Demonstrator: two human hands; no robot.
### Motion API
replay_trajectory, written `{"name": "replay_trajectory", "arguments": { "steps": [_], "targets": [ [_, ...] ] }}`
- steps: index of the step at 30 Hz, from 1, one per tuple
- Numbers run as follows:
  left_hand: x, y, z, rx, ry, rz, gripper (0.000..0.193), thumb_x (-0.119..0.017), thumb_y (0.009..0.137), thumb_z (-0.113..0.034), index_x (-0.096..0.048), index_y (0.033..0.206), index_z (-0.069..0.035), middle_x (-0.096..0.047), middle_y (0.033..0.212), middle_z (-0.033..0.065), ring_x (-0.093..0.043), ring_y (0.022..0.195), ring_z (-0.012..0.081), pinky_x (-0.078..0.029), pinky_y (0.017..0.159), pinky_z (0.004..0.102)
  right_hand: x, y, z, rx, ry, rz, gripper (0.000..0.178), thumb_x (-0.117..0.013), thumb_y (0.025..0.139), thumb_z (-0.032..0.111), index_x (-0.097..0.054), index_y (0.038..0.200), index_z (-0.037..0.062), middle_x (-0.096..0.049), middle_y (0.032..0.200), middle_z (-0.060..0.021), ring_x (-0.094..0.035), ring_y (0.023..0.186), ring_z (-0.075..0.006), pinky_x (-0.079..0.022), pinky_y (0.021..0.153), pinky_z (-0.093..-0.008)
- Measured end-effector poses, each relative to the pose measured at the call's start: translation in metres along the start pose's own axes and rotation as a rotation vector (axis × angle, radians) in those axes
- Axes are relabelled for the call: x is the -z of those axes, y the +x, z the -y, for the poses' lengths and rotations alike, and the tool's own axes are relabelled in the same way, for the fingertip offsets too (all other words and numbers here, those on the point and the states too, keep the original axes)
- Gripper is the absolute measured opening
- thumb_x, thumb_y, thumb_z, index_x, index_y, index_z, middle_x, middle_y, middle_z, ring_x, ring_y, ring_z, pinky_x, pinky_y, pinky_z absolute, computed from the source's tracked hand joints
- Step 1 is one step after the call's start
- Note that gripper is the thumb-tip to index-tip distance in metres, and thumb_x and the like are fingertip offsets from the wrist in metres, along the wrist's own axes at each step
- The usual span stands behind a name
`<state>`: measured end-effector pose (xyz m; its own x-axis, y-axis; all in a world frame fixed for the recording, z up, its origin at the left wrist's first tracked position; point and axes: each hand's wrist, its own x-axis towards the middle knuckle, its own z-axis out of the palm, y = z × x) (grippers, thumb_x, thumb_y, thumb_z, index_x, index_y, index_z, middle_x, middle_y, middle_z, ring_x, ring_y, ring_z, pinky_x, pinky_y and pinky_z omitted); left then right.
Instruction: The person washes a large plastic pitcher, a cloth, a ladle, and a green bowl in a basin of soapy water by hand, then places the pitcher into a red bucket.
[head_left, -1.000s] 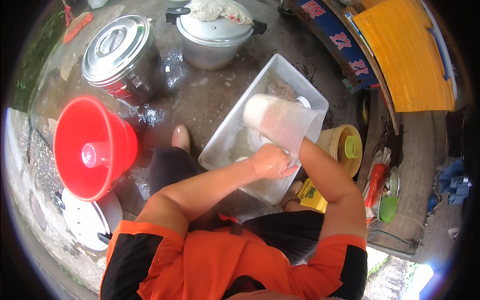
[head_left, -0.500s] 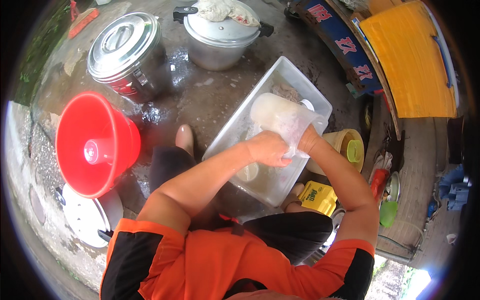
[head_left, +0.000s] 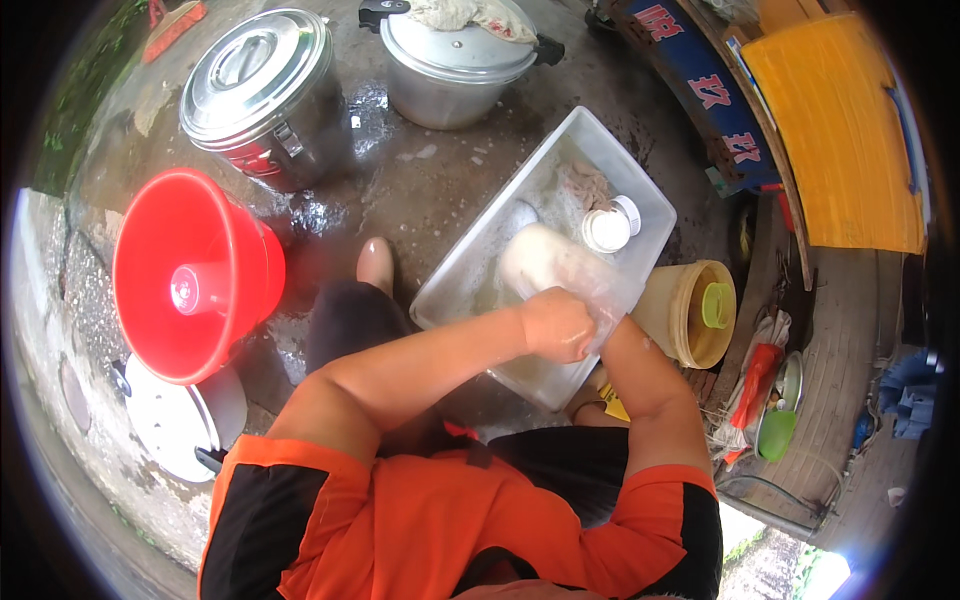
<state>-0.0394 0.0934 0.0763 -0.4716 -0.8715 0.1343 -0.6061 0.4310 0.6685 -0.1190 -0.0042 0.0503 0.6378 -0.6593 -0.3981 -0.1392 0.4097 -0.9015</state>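
Note:
A translucent plastic jar [head_left: 535, 258] lies tilted over the soapy water in a white rectangular tub [head_left: 648, 205]. My left hand [head_left: 560, 325] is closed on the jar near its mouth. My right hand [head_left: 616, 334] reaches into that mouth; the jar and my left hand hide its fingers. Beside the jar in the tub are a white round lid-like piece [head_left: 606, 230] and a wet brownish cloth [head_left: 585, 188].
Left stands a red basin [head_left: 135, 270], with a white lid [head_left: 165, 430] below it. A lidded steel bucket [head_left: 300, 150] and a pressure cooker [head_left: 445, 95] stand beyond. Right of the tub are a yellowish bucket [head_left: 665, 310] and a green bowl [head_left: 776, 436].
The jar's mouth has swung down toward me, with both hands still at it. The white round piece beside it shows more fully. My right elbow has drawn inward.

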Motion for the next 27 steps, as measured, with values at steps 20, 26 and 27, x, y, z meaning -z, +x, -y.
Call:
{"name": "replay_trajectory", "arguments": {
  "steps": [20, 26, 27],
  "targets": [
    [0.002, 0.017, 0.032, 0.054, -0.193, -0.207, 0.024, -0.063, 0.067, -0.027, -0.058, 0.060, -0.005, -0.057, 0.061, 0.0163, -0.058, 0.062, 0.0361, -0.046, 0.058, 0.0417, 0.045, -0.034, 0.064, 0.400, -0.331, -0.097, 0.032, -0.053, 0.087, 0.018, -0.052, 0.114, -0.0008, -0.060, 0.108, -0.0111, -0.060, 0.096, -0.0229, -0.047, 0.087, -0.0318],
    [-0.007, 0.016, 0.032, 0.163, -0.420, -0.315, 0.024, -0.061, 0.070, -0.025, -0.057, 0.061, -0.003, -0.057, 0.061, 0.0188, -0.056, 0.061, 0.0385, -0.046, 0.059, 0.0422, 0.036, -0.018, 0.076, 0.459, -0.805, -0.332, 0.030, -0.050, 0.090, 0.023, -0.053, 0.110, 0.0009, -0.062, 0.097, -0.0097, -0.061, 0.086, -0.0221, -0.049, 0.078, -0.0330],
    [-0.009, 0.017, 0.029, 0.167, -0.429, -0.341, 0.024, -0.061, 0.069, -0.025, -0.057, 0.060, -0.003, -0.057, 0.061, 0.0188, -0.056, 0.061, 0.0384, -0.046, 0.059, 0.0421, 0.047, -0.018, 0.071, 0.345, -0.455, -0.319, 0.030, -0.050, 0.091, 0.024, -0.054, 0.110, 0.0016, -0.062, 0.097, -0.0098, -0.061, 0.085, -0.0227, -0.049, 0.078, -0.0337]
  ]
}}
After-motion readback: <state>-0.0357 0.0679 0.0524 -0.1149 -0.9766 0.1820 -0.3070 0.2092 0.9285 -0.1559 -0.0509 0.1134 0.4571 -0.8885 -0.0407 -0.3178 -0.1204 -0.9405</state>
